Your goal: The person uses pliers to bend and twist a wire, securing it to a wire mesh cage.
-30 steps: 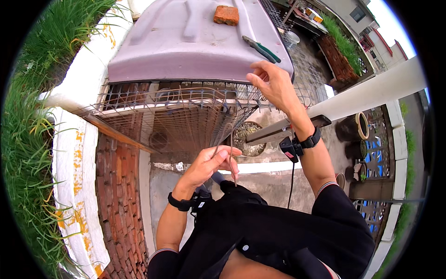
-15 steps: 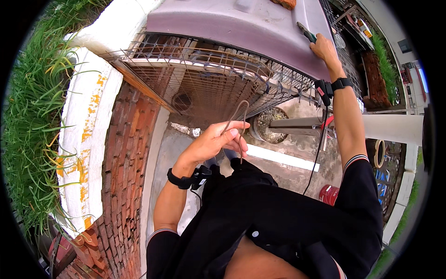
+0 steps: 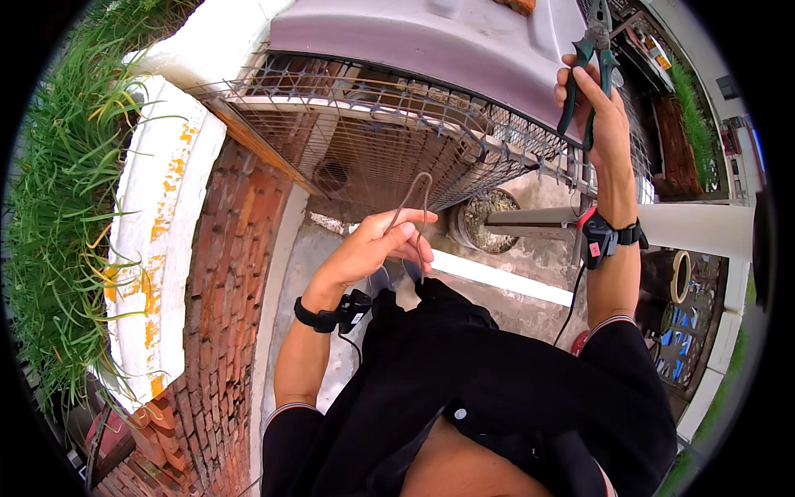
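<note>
Above mesh cage [image 3: 397, 157], right hand [image 3: 600, 124] grips pliers [image 3: 592, 62].

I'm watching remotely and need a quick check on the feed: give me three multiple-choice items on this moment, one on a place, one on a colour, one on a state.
1. Where are the pliers?
A. On the grey cover
B. In the right hand
C. On the ground

2. What colour are the plier handles?
A. Green
B. Red
C. Yellow

3. How is the wire in the left hand shaped?
A. Coiled into a ring
B. Straight
C. Bent into a hairpin loop

Answers:
1 B, the right hand is raised beside the grey cover with its fingers closed round the handles.
2 A, both handles show dark green above the fingers.
3 C, the left hand pinches two strands that join in a rounded bend in front of the wire mesh cage.
</note>
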Demonstrator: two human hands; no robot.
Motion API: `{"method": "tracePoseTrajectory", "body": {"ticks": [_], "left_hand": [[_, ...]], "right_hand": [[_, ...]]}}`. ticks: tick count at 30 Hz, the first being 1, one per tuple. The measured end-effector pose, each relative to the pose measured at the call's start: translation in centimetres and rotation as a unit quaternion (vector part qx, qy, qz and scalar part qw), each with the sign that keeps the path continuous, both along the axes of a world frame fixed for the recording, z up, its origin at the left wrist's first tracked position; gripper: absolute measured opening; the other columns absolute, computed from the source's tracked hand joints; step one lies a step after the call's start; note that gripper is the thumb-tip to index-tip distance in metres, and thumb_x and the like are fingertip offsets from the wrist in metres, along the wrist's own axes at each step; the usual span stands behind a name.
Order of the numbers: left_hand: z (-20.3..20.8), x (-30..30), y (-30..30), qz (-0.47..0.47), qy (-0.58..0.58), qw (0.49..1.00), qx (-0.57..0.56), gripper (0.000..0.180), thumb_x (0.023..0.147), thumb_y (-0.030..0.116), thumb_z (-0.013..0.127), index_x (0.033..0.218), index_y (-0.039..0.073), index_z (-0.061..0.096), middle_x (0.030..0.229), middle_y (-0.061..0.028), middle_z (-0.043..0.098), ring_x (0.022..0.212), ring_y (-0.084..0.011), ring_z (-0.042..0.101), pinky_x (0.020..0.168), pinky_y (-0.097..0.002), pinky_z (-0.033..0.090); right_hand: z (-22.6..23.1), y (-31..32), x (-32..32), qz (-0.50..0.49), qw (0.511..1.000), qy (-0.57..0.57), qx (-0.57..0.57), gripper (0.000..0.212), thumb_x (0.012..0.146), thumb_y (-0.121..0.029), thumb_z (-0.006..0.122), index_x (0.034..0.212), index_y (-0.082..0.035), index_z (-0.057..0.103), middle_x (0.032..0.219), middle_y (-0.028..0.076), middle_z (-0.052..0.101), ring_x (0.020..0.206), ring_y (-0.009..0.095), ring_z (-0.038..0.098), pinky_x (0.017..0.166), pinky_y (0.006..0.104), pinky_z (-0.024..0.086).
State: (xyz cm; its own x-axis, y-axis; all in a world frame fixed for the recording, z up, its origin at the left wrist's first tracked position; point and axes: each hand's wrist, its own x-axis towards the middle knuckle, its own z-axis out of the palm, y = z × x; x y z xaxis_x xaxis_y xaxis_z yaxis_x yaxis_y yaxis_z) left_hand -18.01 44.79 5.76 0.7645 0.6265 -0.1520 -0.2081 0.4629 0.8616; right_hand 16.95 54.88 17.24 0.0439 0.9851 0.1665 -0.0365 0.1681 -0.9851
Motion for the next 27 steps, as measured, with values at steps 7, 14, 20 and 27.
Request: {"method": "tracePoseTrajectory", "body": {"ticks": [7,14,20,27], "left_hand": [[1.0,-0.9,-0.4,-0.034,-0.005,0.999,0.003,0.047,0.108,0.034,0.044,0.131,-0.007,0.050,0.091,-0.0150,0.070,0.085,-0.0245,0.071,0.081,-0.0364,0.057],[1.8,-1.6,-1.6,-0.059,-0.039,0.997,-0.014,0.045,0.108,0.034,0.043,0.123,-0.006,0.055,0.083,-0.0140,0.070,0.077,-0.0243,0.071,0.081,-0.0395,0.058],[1.7,-1.4,-2.6,-0.089,-0.110,0.988,-0.065,0.047,0.108,0.035,0.042,0.123,-0.008,0.055,0.081,-0.0151,0.069,0.071,-0.0258,0.071,0.081,-0.0420,0.058],[1.3,-0.1,-3.5,-0.112,-0.136,0.978,-0.112,0.050,0.108,0.036,0.041,0.125,-0.010,0.052,0.081,-0.0172,0.069,0.070,-0.0285,0.071,0.076,-0.0433,0.060]], "right_hand": [[-3.9,-11.8,-6.4,0.157,0.962,-0.123,-0.187,0.035,0.101,-0.027,0.059,0.119,0.002,0.065,0.095,0.006,0.072,0.074,0.011,0.065,0.065,0.0238,0.047],[-8.2,-17.4,-8.0,0.225,0.924,-0.101,-0.292,0.031,0.102,-0.022,0.058,0.117,0.004,0.062,0.098,0.010,0.073,0.086,0.016,0.070,0.069,0.0274,0.056],[-9.9,-20.4,-10.1,0.154,0.924,-0.221,-0.270,0.028,0.098,-0.019,0.064,0.119,-0.001,0.064,0.095,0.010,0.073,0.076,0.019,0.067,0.066,0.0309,0.054],[-9.5,-21.1,-10.6,0.042,0.937,-0.337,-0.079,0.047,0.090,-0.004,0.068,0.136,-0.006,0.057,0.117,0.022,0.066,0.104,0.042,0.065,0.087,0.0437,0.053]]}}
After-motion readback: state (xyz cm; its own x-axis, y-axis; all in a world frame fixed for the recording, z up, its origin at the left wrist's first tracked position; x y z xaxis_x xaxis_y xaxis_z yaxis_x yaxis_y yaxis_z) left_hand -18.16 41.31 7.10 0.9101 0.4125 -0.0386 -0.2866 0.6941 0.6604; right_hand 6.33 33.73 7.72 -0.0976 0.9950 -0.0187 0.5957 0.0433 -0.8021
